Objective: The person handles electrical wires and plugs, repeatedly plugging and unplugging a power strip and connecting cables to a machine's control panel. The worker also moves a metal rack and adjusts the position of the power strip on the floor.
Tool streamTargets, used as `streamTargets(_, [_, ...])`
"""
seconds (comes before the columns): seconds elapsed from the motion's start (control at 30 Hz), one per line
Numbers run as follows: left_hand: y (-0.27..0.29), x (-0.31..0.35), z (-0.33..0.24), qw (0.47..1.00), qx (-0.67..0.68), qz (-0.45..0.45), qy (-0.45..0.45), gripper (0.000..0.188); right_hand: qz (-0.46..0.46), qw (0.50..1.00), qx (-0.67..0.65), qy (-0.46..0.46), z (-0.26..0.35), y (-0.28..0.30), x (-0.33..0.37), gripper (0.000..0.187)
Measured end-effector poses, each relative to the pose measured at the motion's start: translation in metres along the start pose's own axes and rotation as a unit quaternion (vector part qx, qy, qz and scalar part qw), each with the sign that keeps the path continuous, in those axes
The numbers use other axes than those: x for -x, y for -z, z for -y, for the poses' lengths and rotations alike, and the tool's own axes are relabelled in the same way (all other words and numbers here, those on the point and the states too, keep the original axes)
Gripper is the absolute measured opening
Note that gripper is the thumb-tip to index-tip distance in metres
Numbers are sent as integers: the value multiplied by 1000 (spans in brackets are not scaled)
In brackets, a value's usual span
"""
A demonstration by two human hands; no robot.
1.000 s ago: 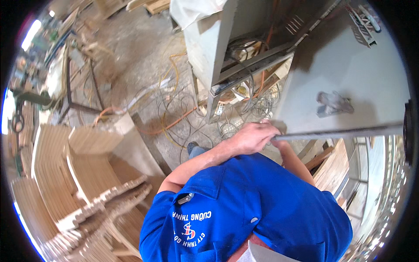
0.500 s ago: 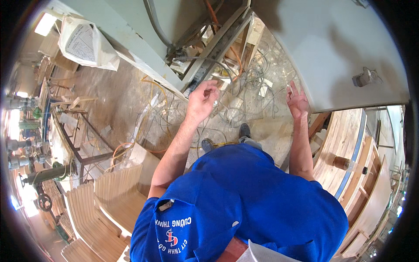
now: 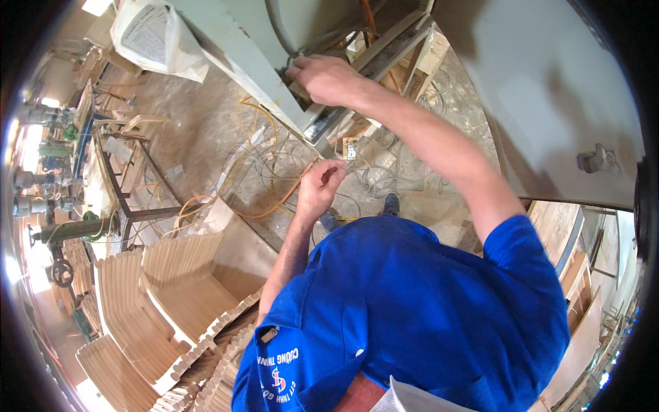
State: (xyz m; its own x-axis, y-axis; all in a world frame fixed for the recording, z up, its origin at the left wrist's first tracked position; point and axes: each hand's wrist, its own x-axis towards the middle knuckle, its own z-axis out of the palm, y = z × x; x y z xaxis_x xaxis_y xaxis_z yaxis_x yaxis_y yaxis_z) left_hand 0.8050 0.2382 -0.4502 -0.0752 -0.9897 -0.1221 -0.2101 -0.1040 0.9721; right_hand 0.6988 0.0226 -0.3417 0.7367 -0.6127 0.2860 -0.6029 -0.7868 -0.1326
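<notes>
My right hand (image 3: pixel 326 79) reaches across to the left, into the open grey metal cabinet (image 3: pixel 250 65). Its fingers are bent at the lower end of a thick grey cable (image 3: pixel 278 26); what lies in them is hidden. Below the cabinet's corner, my left hand (image 3: pixel 319 189) has thumb and fingers pinched together. Just beyond those fingertips shows a small white-and-metal part (image 3: pixel 351 148), too small to name; whether the fingers hold it is unclear. The cabinet's wide grey door (image 3: pixel 542 103) stands swung out on the right, with a handle or latch (image 3: pixel 596 160) on it.
Loose cables (image 3: pixel 377 180) tangle over the dusty floor around my feet. Stacked curved wooden parts (image 3: pixel 189 275) stand close on the left, behind them a metal-framed bench (image 3: pixel 147 213). A plastic-wrapped paper (image 3: pixel 152 41) hangs at the cabinet's far left. Wooden boards (image 3: pixel 552 223) are at right.
My right hand, open beside the door before, has swung left across my front into the cabinet. My left hand has drawn back from the cabinet's corner toward my body. The view has shifted slightly.
</notes>
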Motion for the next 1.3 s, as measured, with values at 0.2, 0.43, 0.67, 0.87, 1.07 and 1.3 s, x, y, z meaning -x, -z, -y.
streamTargets(0.2, [17, 18, 13, 994, 55, -78, 54, 26, 184, 979, 78, 49, 10, -24, -59, 25])
streamTargets(0.43, [37, 9, 35, 992, 65, -90, 58, 26, 246, 966, 79, 9, 16, -34, -57, 26])
streamTargets(0.67, [50, -12, 40, 981, 141, -103, 85, 22, 159, 985, 20, 70, -12, -53, -51, 22])
streamTargets(0.87, [58, -27, 57, 984, 133, -60, 98, 22, 164, 985, -15, 43, -2, -50, -60, 20])
streamTargets(1.07, [61, -21, 66, 974, 184, -70, 112, 18, 138, 990, -13, 35, 2, -56, -60, 19])
streamTargets(1.3, [64, -4, 54, 970, 206, -74, 103, 15, 110, 994, -6, 5, 0, -57, -56, 23])
